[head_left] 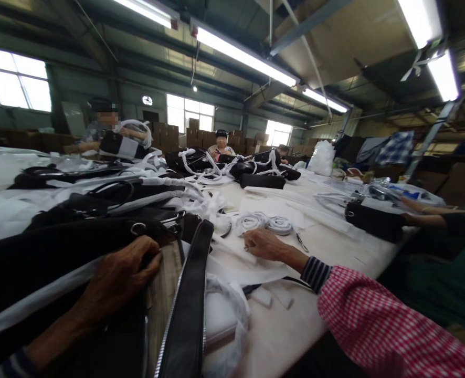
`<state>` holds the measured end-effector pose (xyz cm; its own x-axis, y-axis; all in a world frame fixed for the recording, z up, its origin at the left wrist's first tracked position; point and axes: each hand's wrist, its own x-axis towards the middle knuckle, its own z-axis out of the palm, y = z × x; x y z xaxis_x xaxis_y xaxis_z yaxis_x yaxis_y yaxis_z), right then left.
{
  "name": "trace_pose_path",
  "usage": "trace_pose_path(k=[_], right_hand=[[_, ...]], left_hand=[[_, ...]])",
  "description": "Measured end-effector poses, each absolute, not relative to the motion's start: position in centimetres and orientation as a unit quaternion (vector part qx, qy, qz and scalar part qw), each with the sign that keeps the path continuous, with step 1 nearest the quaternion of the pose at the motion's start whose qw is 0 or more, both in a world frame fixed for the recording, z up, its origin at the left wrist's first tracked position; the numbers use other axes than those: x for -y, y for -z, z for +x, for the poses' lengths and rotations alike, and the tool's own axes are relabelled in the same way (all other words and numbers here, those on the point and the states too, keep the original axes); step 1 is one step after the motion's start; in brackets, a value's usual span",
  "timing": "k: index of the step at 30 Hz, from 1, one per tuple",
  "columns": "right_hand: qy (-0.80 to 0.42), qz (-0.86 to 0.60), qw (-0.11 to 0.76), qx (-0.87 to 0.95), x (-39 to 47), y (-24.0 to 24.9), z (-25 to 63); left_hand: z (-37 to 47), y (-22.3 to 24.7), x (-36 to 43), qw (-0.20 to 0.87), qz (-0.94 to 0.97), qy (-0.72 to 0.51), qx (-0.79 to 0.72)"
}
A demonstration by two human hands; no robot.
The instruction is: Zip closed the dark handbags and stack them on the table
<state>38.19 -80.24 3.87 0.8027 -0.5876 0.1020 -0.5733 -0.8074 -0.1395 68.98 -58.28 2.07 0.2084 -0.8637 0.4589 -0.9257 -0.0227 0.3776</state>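
A large black bag (59, 241) with a light lining and a zipper lies open at the lower left. My left hand (118, 278) is closed on the bag's top edge, just below a metal ring. Over the middle of the white table, my right hand (262, 244) has its fingers curled together beside two white coiled rolls (266, 222); what it holds, if anything, is too small to name. A small dark clasp (302, 242) lies right of the rolls. A white-wrapped strap (238, 320) curves beside the bag.
More black bags (110, 199) with white-wrapped handles lie farther left and at the back. Pieces of white foam (270, 296) rest on the table (295, 325). At the right, a person's arms (425, 215) reach to a black bag (374, 218). Other people sit across the table.
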Motion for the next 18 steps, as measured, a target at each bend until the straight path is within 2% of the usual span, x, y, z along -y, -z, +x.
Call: trace_pose_path(k=[8, 13, 18], right_hand=[[0.125, -0.913, 0.107, -0.374, 79.8, -6.1, 32.8], [0.047, -0.891, -0.017, -0.451, 79.2, -7.0, 31.0], [0.026, -0.882, -0.040, -0.470, 79.4, -6.6, 31.4]], left_hand=[[68.9, -2.2, 58.2, 0.299, 0.721, -0.048, 0.624], [69.0, -2.2, 58.1, 0.290, 0.728, -0.052, 0.619], [69.1, -2.1, 58.2, 0.285, 0.734, -0.050, 0.615]])
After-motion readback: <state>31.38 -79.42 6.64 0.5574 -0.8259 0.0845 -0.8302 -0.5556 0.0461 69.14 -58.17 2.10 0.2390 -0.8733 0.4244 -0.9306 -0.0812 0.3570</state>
